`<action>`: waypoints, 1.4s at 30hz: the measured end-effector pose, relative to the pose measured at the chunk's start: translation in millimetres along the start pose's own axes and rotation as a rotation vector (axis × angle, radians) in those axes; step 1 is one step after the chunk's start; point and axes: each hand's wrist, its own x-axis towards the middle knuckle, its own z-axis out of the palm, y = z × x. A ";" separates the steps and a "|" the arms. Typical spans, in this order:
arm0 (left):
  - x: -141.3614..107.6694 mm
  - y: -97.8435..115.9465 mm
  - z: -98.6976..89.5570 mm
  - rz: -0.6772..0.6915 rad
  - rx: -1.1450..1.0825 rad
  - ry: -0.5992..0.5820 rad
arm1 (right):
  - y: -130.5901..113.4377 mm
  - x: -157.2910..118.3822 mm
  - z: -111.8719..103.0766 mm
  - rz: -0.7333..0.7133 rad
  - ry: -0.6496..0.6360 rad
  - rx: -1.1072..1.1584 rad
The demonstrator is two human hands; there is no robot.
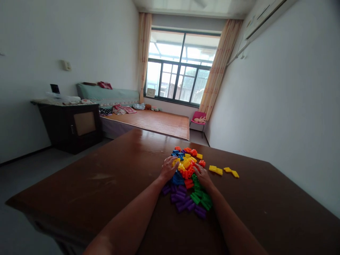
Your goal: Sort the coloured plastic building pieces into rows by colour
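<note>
A pile of colourful plastic building blocks, tube-shaped and joined in short rows, lies on the brown table (pixel 119 173). My left hand (pixel 168 169) is at the pile's left side, its fingers closed on a yellow block (pixel 175 162). At the right side, my right hand (pixel 203 177) has its fingertips on an orange block (pixel 196 166). Yellow blocks (pixel 186 163) lie between the hands. Blue blocks (pixel 177 178) are partly under my left hand. Purple blocks (pixel 182 198) and green blocks (pixel 203 199) are spread nearer to me.
Loose yellow blocks (pixel 215 170) lie right of the pile, with more yellow pieces (pixel 231 172) beyond them. Past the table stand a bed (pixel 159 120), a dark cabinet (pixel 85 124) and a pink chair (pixel 198 116). A window (pixel 180 67) is behind.
</note>
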 end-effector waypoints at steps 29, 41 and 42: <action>-14.5 14.9 -4.3 -0.034 0.030 -0.046 | -6.2 -20.2 -8.0 0.005 -0.096 0.192; 2.7 -14.5 -25.1 -0.163 0.065 0.120 | -99.6 34.8 57.5 -0.204 -0.187 0.300; 3.6 -18.1 -28.2 -0.189 0.073 0.144 | -110.5 37.3 60.7 -0.216 -0.200 0.312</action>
